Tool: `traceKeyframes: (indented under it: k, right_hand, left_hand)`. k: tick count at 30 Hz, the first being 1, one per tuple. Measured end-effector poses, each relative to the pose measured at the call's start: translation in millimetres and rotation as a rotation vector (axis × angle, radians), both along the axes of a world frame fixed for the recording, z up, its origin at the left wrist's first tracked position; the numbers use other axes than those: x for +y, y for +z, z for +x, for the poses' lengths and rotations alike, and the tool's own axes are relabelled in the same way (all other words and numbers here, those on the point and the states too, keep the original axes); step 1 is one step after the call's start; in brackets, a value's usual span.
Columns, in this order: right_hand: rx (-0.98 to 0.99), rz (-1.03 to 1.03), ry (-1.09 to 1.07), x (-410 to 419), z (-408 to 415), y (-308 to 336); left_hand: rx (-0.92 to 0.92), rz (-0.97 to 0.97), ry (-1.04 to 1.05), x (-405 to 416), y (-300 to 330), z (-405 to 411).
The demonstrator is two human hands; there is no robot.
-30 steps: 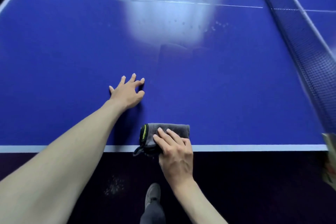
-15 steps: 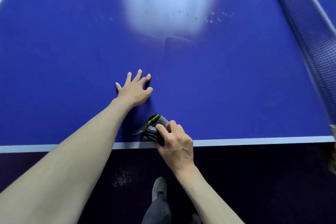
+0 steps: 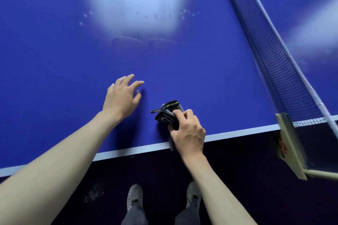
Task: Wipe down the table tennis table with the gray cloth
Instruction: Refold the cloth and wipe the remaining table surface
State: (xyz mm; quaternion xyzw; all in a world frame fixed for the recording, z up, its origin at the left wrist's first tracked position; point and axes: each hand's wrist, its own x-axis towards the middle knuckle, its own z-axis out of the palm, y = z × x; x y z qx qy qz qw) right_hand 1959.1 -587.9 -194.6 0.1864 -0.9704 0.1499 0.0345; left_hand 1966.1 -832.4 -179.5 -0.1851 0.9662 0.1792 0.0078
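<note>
The right hand [image 3: 188,131] sits low and just right of the frame's centre, its fingers curled round a bunched gray cloth [image 3: 169,114] and holding it against the blue table [image 3: 54,60] close to the white edge line. Most of the cloth pokes out above and to the left of the knuckles, showing a dark hem with a thin yellow-green stripe and a small loop; a gray corner hangs below the hand over the table's edge. The left hand [image 3: 122,97] is just left of the cloth, apart from it, with straight fingers spread and pointing toward the upper right; whether the palm touches the surface or hovers above it I cannot tell, though it casts a dark shadow beside it. Both bare forearms reach up from the bottom corners. A pale glare fills the upper middle of the table, with small spots around it. The net [image 3: 274,60] runs diagonally down the right side to its post [image 3: 290,150] at lower right. Two gray shoes [image 3: 134,197] stand on the dark floor [image 3: 237,179] at the bottom centre.
</note>
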Motion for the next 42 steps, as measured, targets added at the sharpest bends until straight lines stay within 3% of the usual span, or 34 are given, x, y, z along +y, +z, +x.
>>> traceKeyframes:
  k: [5, 9, 14, 19, 22, 27, 31, 42]
  right_hand:
    - [0.054, 0.042, -0.078, 87.7, -71.1, -2.7]
    - [0.069, 0.083, -0.130, 156.4, -122.8, -2.1]
    - [0.056, 0.087, -0.223, 228.6, -174.0, 2.1]
    - [0.039, 0.075, -0.320, 236.1, -184.2, -3.5]
    - [0.023, 0.042, -0.419, 207.7, -173.6, -5.3]
    - [0.008, 0.034, -0.262, 107.5, -130.1, 3.0]
    - [-0.024, 0.015, -0.216, 24.9, -97.8, 4.0]
    - [-0.119, 0.005, -0.004, -198.0, 5.1, 11.4]
  left_hand:
    - [-0.039, 0.160, 0.066, 58.7, -2.8, -47.8]
    - [-0.120, 0.075, 0.127, 78.1, -12.7, -56.9]
    - [-0.130, 0.111, 0.212, 76.4, -7.4, -61.1]
    - [-0.086, 0.106, 0.206, 81.4, -13.1, -59.0]
    - [-0.073, 0.111, 0.205, 84.4, -14.2, -54.5]
    - [-0.076, 0.178, 0.223, 74.8, 2.3, -50.9]
    - [0.167, 0.388, 0.242, 14.8, 3.8, -28.3]
    - [0.179, 0.194, 0.285, -147.9, 13.1, 42.4]
